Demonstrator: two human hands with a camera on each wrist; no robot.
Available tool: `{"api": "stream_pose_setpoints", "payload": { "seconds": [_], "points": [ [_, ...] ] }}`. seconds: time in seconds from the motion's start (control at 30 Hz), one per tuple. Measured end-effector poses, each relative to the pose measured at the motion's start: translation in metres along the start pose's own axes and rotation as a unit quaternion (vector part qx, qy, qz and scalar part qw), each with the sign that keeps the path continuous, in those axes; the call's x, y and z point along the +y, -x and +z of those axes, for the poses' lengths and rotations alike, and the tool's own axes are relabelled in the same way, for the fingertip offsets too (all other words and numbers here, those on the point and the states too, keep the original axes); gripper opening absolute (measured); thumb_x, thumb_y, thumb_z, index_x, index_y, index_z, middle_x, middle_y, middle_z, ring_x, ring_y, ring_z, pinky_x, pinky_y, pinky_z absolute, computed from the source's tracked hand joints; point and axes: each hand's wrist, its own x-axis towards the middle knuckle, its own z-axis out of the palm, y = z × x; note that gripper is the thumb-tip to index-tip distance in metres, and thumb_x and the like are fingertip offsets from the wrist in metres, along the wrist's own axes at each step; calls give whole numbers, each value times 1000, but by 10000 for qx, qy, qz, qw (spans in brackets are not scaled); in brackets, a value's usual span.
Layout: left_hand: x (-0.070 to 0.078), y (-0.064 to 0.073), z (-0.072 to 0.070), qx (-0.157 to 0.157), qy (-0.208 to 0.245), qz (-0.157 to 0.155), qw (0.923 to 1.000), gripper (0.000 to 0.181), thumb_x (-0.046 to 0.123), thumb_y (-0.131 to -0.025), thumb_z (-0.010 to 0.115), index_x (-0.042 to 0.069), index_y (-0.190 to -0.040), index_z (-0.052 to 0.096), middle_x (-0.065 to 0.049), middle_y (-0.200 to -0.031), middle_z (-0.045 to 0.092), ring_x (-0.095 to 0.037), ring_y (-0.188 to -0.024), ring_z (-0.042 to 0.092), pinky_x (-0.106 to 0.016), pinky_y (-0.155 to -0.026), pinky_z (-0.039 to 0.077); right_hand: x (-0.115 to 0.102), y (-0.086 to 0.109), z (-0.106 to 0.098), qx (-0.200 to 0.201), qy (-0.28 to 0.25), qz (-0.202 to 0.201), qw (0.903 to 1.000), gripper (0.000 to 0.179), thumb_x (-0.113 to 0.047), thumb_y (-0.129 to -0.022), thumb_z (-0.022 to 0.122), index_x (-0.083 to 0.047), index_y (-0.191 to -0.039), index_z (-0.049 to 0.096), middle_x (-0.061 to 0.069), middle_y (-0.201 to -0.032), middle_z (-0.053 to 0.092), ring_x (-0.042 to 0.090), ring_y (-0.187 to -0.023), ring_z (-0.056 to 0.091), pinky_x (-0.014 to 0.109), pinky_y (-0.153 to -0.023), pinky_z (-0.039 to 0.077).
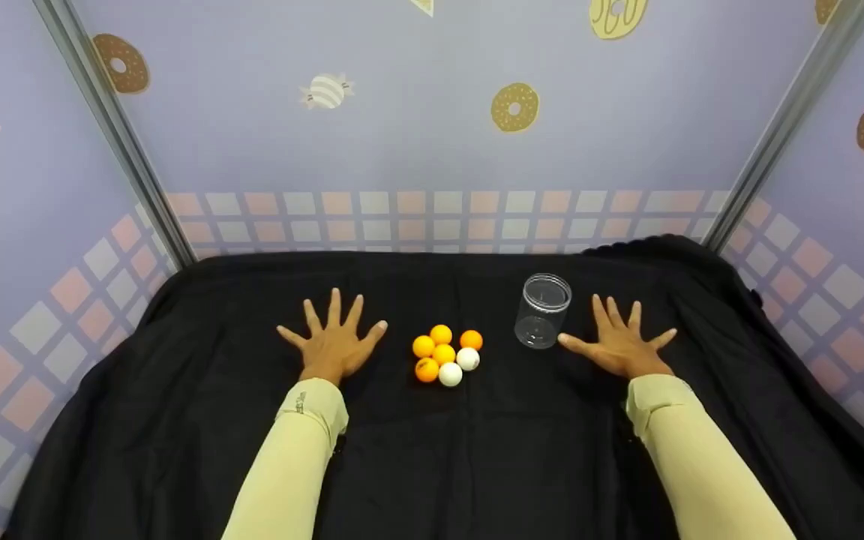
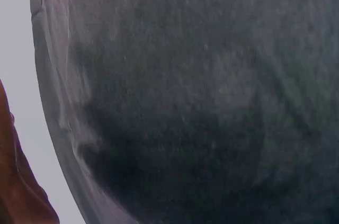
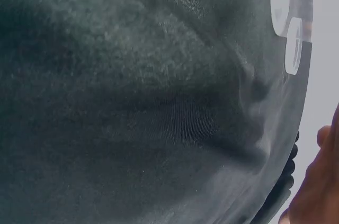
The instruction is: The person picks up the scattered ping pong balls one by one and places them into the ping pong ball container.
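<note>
Grips are both spread wide, with nothing held: left grip (image 1: 334, 349) left of centre in the frame, right grip (image 1: 622, 345) at right, its thumb just beside the jar (image 1: 541, 316). Right of centre, the upright jar is probably light, stiff and slippery, best grasped round its clear wall. Likely hollow and easily rolled, best pinched singly, five orange balls (image 1: 444, 354) and two white balls (image 1: 468, 359) are clustered just below centre.

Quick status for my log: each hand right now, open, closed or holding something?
Left hand: open, fingers spread, holding nothing.
Right hand: open, fingers spread, holding nothing; thumb close beside the clear jar.
</note>
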Motion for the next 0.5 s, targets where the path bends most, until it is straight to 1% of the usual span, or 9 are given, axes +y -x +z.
{"api": "stream_pose_setpoints", "payload": {
  "seconds": [0.07, 0.13, 0.2, 0.23, 0.3, 0.37, 0.43, 0.5],
  "points": [
    [8, 0, 0, 53, 51, 80, 9999, 86, 83, -94, 26, 34, -164, 14, -7, -173, -3, -54, -153, -12, -87, -99, -18, -2, -2, 0, 72, -13, -49, 10000, 117, -91, -83, 39, -20, -165, -6, 17, -171, -6, 53, -149, -24, 88, -87, -27],
    [19, -1, 2, 115, 137, 181, 9997, 85, 82, -94, 26, 34, -164, 18, -7, -173, 3, -53, -154, -8, -87, -100, -19, -5, -4, 0, 243, -68, -120, 9996, 119, -90, -83, 42, -19, -165, -6, 18, -171, 0, 53, -152, -16, 89, -91, -23],
    [32, -2, 4, 112, 193, 284, 9993, 84, 81, -94, 27, 34, -163, 21, -6, -173, 10, -52, -155, -2, -86, -101, -18, -10, -7, 1, 504, -156, -189, 9984, 123, -90, -81, 46, -17, -165, -5, 20, -171, 8, 51, -155, -1, 89, -99, -14],
    [39, -2, 6, 95, 217, 335, 9992, 83, 81, -95, 27, 34, -163, 22, -5, -173, 13, -51, -155, 2, -86, -102, -17, -14, -9, 1, 679, -253, -243, 9971, 125, -90, -80, 49, -16, -165, -5, 21, -170, 14, 50, -155, 9, 88, -105, -6],
    [54, -3, 9, 53, 202, 423, 9989, 80, 79, -96, 27, 35, -162, 25, -4, -171, 20, -49, -155, 11, -86, -105, -11, -22, -14, 0, 1028, -536, -322, 9927, 128, -88, -77, 56, -15, -165, -1, 21, -167, 26, 48, -151, 26, 80, -114, 11],
    [68, -3, 13, 63, 175, 522, 9985, 78, 76, -97, 30, 33, -161, 30, -5, -169, 27, -46, -154, 21, -86, -108, -5, -32, -18, 0, 1299, -888, -360, 9869, 131, -85, -74, 64, -14, -165, 3, 21, -163, 35, 46, -147, 37, 71, -115, 28],
    [81, -3, 17, 195, 189, 656, 9975, 72, 70, -100, 36, 27, -158, 39, -7, -164, 38, -43, -150, 32, -84, -111, 2, -42, -23, -1, 1469, -1260, -390, 9803, 132, -80, -72, 72, -13, -165, 7, 20, -160, 41, 45, -143, 42, 64, -113, 36],
    [96, -2, 21, 438, 215, 837, 9953, 65, 63, -100, 45, 22, -151, 49, -8, -155, 49, -40, -143, 43, -81, -113, 12, -50, -27, 0, 1493, -1500, -333, 9768, 132, -75, -71, 78, -11, -165, 10, 22, -158, 42, 45, -143, 43, 63, -114, 36]
  ]
}}
